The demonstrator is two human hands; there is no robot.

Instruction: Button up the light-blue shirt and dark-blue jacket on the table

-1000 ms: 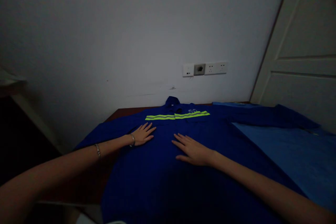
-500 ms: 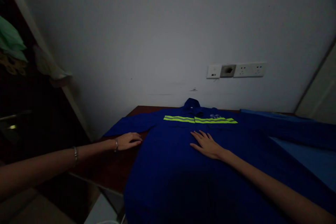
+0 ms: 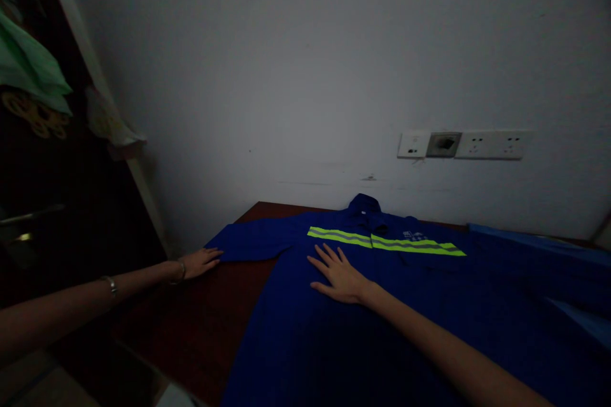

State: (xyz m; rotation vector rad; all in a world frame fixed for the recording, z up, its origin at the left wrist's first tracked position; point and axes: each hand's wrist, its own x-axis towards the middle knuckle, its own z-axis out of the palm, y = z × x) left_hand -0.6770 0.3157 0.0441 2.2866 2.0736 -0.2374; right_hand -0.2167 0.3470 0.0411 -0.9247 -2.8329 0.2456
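A dark blue work jacket [image 3: 286,343] lies spread out on a reddish-brown table [image 3: 191,324], its collar towards the wall. A yellow-green reflective stripe [image 3: 340,236] with a grey middle crosses its chest, and small white lettering sits above the stripe on the right. My left hand [image 3: 199,262] is at the end of the jacket's left-side sleeve [image 3: 252,240], fingers stretched out and touching the cuff edge. Flat on the chest, just below the stripe, rests my right hand [image 3: 338,276] with its fingers spread. Neither hand grasps anything.
A lighter blue cloth [image 3: 582,321] shows under the jacket at the right. Behind the table is a grey wall with a row of sockets [image 3: 491,145]. At the far left stands a dark door [image 3: 62,241] with a handle, and a green cloth [image 3: 31,60] hangs there.
My left hand has moved left, off the jacket's body and out to the sleeve end. My right hand stays flat on the chest, now nearer the stripe's left part. The view has turned left.
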